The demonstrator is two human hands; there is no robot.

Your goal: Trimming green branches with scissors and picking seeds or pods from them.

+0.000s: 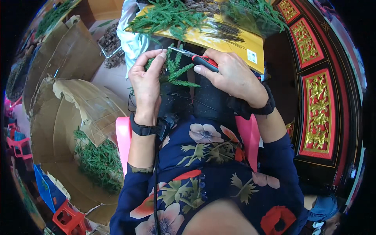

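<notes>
My left hand [145,84] pinches a green feathery sprig [178,71] over my lap. My right hand [231,74] grips red-handled scissors [197,58], their blades pointing left and touching the sprig's top near my left fingertips. Both wrists wear black bands. A yellow tray [235,41] just beyond my hands carries more green sprigs [168,15] and brown cones.
An open cardboard box [66,129] at my left holds a heap of cut greenery [100,162]. More cardboard and a wire basket of brown cones [111,45] lie at upper left. A dark cabinet with red and gold carved panels [317,113] stands at right. Red plastic stools [70,219] sit at lower left.
</notes>
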